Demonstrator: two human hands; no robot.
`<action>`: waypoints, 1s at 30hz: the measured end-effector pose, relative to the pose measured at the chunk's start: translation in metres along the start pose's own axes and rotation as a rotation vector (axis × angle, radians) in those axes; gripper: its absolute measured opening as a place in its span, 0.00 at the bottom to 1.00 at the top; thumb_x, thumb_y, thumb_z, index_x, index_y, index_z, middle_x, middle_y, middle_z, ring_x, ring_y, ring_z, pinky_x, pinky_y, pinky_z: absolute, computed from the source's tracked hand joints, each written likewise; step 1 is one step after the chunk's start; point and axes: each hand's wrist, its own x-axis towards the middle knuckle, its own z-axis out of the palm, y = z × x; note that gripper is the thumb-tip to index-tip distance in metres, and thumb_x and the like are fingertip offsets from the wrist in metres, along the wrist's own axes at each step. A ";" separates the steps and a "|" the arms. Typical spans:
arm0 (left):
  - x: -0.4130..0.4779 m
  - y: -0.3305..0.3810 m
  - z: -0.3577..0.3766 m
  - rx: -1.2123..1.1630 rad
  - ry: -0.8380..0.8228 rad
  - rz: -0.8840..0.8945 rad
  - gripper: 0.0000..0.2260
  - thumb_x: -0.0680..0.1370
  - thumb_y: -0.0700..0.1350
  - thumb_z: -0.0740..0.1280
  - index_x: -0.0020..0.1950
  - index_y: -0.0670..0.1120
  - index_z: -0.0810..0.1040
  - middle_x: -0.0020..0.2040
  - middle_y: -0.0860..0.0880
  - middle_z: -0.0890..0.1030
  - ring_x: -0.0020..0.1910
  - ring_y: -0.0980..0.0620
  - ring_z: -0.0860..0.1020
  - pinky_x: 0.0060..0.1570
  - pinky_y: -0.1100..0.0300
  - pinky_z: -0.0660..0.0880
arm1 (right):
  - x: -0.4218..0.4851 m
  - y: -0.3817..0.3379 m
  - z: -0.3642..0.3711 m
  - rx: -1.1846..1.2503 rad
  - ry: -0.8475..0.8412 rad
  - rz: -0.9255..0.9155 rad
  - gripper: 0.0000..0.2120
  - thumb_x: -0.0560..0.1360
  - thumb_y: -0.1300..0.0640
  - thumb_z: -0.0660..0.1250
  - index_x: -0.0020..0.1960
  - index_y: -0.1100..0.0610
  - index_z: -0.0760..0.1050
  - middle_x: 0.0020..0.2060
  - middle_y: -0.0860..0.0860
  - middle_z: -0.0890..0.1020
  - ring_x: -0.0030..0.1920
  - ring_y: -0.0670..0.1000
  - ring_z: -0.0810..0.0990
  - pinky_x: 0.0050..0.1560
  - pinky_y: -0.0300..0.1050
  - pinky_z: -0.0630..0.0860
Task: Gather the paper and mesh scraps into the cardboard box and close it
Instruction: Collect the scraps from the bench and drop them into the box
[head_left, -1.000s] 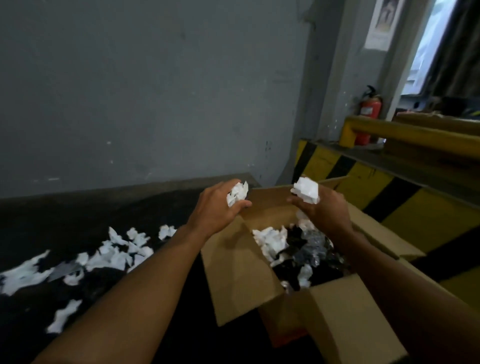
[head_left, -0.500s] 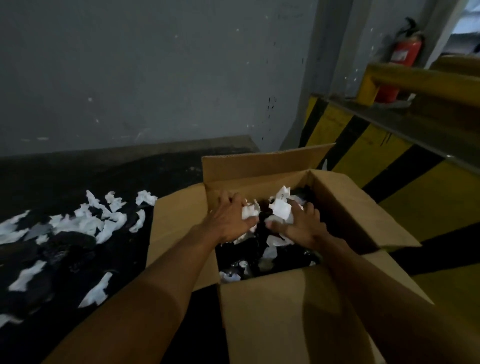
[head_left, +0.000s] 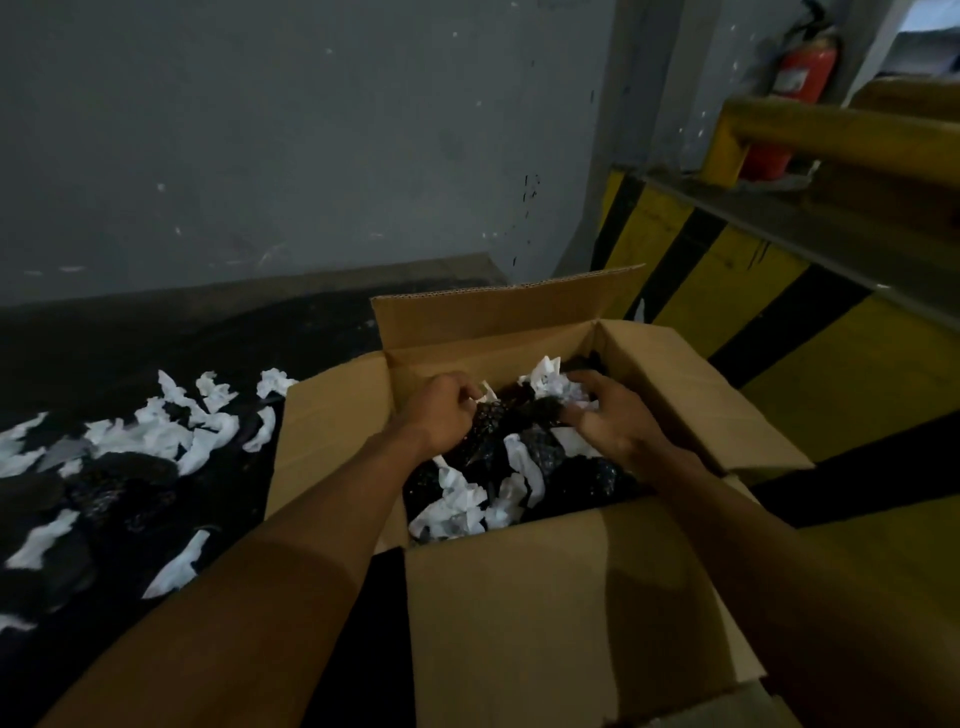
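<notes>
Both handfuls, held above the cardboard box a second ago, are now being lowered into it. A small white scrap is being pinched in the curled left hand. The right hand is being spread loose-fingered over the boxed scraps. Many loose scraps are being left on the floor near its wall edge, so closing is likely being deferred.

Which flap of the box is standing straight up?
The far flap, nearest the grey wall. It stands upright, while the other three fold outward.

Open cardboard box holds white paper scraps, black mesh
</notes>
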 end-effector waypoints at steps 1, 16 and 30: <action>0.000 0.001 -0.004 0.015 0.038 0.013 0.08 0.79 0.41 0.63 0.54 0.48 0.80 0.53 0.48 0.82 0.48 0.52 0.78 0.49 0.60 0.74 | 0.000 -0.003 -0.001 -0.001 0.046 -0.023 0.25 0.70 0.40 0.65 0.66 0.44 0.70 0.61 0.48 0.78 0.57 0.53 0.77 0.58 0.54 0.74; -0.085 -0.053 -0.113 0.208 0.380 0.027 0.21 0.77 0.52 0.64 0.67 0.46 0.72 0.63 0.44 0.74 0.61 0.46 0.73 0.59 0.52 0.72 | -0.024 -0.131 0.061 -0.137 0.175 -0.260 0.25 0.77 0.39 0.59 0.66 0.53 0.70 0.65 0.56 0.73 0.62 0.58 0.73 0.60 0.52 0.70; -0.356 -0.243 -0.243 0.369 0.549 -0.236 0.27 0.75 0.57 0.66 0.69 0.45 0.68 0.65 0.44 0.73 0.65 0.45 0.70 0.64 0.51 0.69 | -0.182 -0.314 0.286 -0.093 0.037 -0.538 0.26 0.76 0.39 0.61 0.69 0.51 0.70 0.67 0.55 0.71 0.66 0.57 0.69 0.63 0.50 0.68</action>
